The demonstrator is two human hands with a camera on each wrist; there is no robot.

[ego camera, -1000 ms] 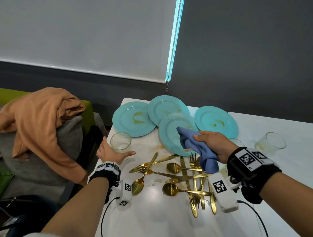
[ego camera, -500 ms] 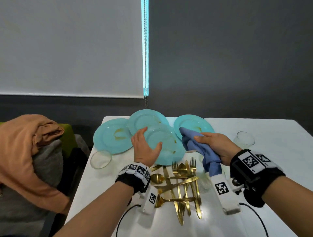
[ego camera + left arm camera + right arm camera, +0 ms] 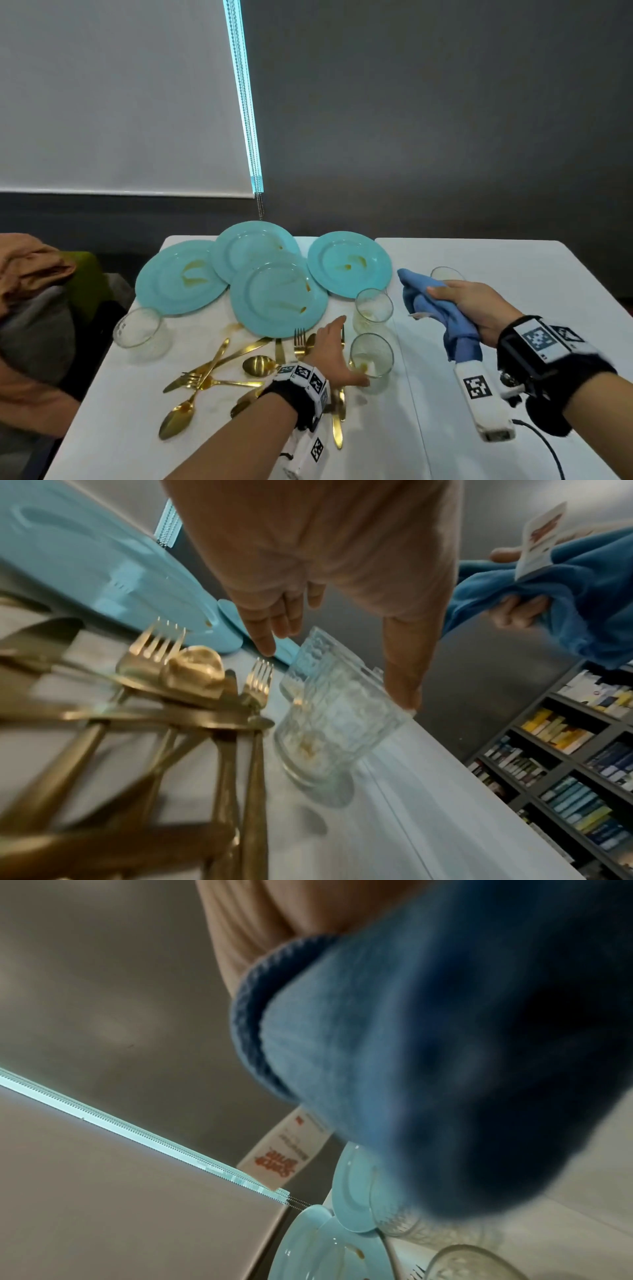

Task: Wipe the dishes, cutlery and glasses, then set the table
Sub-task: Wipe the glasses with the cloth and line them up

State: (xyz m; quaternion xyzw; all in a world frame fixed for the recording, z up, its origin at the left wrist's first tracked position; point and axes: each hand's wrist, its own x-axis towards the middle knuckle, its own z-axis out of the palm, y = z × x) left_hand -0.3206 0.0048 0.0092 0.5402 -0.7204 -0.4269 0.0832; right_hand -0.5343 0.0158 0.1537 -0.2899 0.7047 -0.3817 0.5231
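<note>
1. Head view: the left hand (image 3: 330,356) reaches over the gold cutlery (image 3: 219,373) toward the nearest glass (image 3: 371,354), fingers straight and spread, holding nothing; the thumb lies at the glass's near side, and whether it touches cannot be told here.
2. Left wrist view: the same glass (image 3: 334,723) stands upright on the white table (image 3: 428,818), directly between thumb and fingers (image 3: 270,626); the thumb tip is at the rim, the fingers apart from the far wall.
3. The relation that governs the coming move: the glass sits just ahead and to the right of the left palm, its long axis vertical, so the open span only needs to close sideways round the wall. The left hand is much nearer than the right.
4. Head view: the right hand (image 3: 479,308) is clenched round a bunched blue cloth (image 3: 435,311), held above the table, well to the right of the glass. Right wrist view: the cloth (image 3: 411,1069) fills the picture, its white label hanging below.
5. A second glass (image 3: 373,310) stands just beyond the first, beside the front turquoise plate (image 3: 277,298); brown smears show on the plates, and residue lies in the nearest glass.
6. Judgement: wiping has barely begun; a grasp on this glass is likely next. The close neighbour glass and the forks beside the base could be knocked
</note>
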